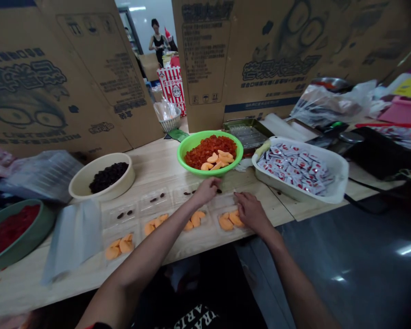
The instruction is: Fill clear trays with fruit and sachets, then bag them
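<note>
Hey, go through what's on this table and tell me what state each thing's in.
Left hand: fingers pinched, over the trays.
Right hand: open, fingertips at a tray's edge.
Clear plastic trays: open, holding dark bits and orange pieces.
Green bowl: full of diced red fruit and orange pieces.
Cream bowl: part-filled with dark dried fruit.
White tray: heaped with red-and-white sachets.

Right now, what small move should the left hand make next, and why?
Probably set dark pieces into the clear tray beside it: one dark piece lies by the left hand, while the trays further left already show two each. The right hand rests at the orange slices below.
</note>
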Demonstrator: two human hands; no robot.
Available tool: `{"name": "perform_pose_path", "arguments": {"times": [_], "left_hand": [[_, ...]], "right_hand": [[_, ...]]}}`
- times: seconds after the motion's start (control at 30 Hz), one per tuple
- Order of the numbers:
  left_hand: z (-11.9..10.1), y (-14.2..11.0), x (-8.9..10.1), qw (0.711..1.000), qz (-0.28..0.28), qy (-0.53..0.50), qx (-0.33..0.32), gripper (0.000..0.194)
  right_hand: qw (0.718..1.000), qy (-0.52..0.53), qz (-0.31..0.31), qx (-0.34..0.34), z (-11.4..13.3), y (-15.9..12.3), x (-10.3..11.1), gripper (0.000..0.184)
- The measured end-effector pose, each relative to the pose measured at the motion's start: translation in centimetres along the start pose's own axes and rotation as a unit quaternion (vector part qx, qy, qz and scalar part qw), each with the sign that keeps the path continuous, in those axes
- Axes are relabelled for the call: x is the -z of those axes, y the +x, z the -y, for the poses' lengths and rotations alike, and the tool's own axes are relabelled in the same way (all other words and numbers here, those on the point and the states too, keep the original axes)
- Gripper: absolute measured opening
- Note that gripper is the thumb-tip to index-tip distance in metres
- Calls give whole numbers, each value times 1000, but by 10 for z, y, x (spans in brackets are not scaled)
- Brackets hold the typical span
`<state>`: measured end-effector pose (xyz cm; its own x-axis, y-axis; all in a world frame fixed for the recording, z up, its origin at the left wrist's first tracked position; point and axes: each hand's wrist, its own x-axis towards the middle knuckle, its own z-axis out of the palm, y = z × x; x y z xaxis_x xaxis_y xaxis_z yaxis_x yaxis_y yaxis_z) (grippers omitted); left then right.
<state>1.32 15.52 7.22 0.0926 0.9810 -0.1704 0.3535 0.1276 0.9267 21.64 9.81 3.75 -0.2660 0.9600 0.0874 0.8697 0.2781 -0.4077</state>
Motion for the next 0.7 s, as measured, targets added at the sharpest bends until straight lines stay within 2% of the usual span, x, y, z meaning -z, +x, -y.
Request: {"name": "perform_pose_path", "arguments": {"times": [0.13,0.3,0.4,0.57,0.7], "left_hand": [[5,-5,11,997,-24,-30,68,13],[-2,-5,5,995,4,-52,82,22],[-5,2,-9,999,-1,-11,49,18],[-10,11,-34,992,-1,109,-57,13],[-11,12,-39,979,11,189,-78,22]], "right_hand": [[999,37,-33,18,-1,30,6,47],[996,3,37,86,19,61,3,44],[996,17,29,79,16,65,1,46],[996,85,-30,10,-14,58,5,47],[995,95,-38,14,-31,45,7,45]]}}
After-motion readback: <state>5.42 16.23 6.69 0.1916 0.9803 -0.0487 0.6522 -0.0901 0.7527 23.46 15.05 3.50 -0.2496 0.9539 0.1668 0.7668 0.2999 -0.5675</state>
